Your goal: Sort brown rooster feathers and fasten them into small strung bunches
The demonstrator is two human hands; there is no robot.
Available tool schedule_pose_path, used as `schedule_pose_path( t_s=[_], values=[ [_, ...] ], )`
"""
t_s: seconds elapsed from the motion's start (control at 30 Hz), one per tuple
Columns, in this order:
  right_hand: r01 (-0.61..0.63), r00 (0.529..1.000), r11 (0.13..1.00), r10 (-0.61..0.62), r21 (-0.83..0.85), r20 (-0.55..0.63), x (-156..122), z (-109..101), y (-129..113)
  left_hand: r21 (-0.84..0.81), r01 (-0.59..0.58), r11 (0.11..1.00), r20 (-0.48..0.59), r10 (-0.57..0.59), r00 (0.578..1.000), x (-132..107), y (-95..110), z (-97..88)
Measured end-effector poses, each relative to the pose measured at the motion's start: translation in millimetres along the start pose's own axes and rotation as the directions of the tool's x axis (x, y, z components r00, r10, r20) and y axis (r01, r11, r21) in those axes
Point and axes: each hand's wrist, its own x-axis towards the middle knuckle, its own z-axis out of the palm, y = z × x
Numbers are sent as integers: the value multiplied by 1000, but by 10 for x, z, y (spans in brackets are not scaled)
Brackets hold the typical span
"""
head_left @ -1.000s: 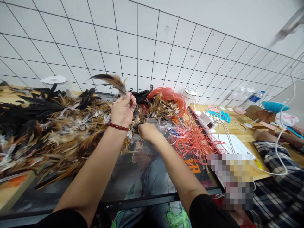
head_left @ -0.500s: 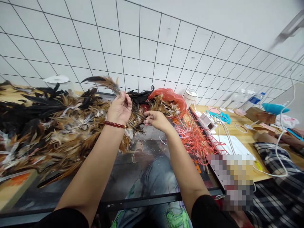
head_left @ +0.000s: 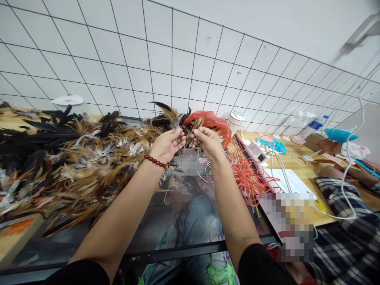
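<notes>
My left hand (head_left: 166, 145), with a red bead bracelet on the wrist, pinches a small bunch of brown and black feathers (head_left: 170, 115) that stands up from its fingers. My right hand (head_left: 208, 141) is close beside it, fingers pinched on a smaller brown feather (head_left: 196, 123) at the same bunch. Both hands are raised above a glass tabletop (head_left: 166, 221). A big heap of brown, black and white feathers (head_left: 68, 158) lies to the left of my left hand.
A red plastic bag (head_left: 212, 120) with feathers sits behind my hands. Tangled red strings (head_left: 247, 176) lie to the right, with a white cup (head_left: 236, 120), white cables, a water bottle (head_left: 316, 124) and a person's plaid sleeve (head_left: 347, 221). A wire grid (head_left: 178, 71) backs the table.
My left hand carried its feather bunch rightward to the middle. My right hand rose from the table and met it, now pinching a feather beside the bunch.
</notes>
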Motion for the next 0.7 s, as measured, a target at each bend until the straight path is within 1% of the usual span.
schedule_pose_path(
  t_s=[0.13,0.23,0.4,0.47,0.57,0.63,0.7],
  values=[
    [126,991,987,-130,-104,-33,2,33,2,69,40,997,60,-44,997,-1,-70,4],
    [215,975,956,-221,-199,-8,14,46,26,93,60,994,97,-69,993,-18,-66,17],
    [299,949,898,-317,-322,-3,16,51,24,150,77,986,143,-99,985,-45,-49,25],
    [302,947,884,-321,-355,8,9,58,7,198,73,977,166,-107,980,-53,-50,21],
    [270,956,868,-292,-416,12,1,64,-9,259,55,964,185,-105,977,-58,-45,19],
    [245,961,857,-275,-453,-1,4,62,8,251,30,967,160,-72,984,-53,-31,19],
    [203,969,817,-246,-540,-9,10,62,58,204,0,979,107,-22,994,-41,-9,19]
  ],
)
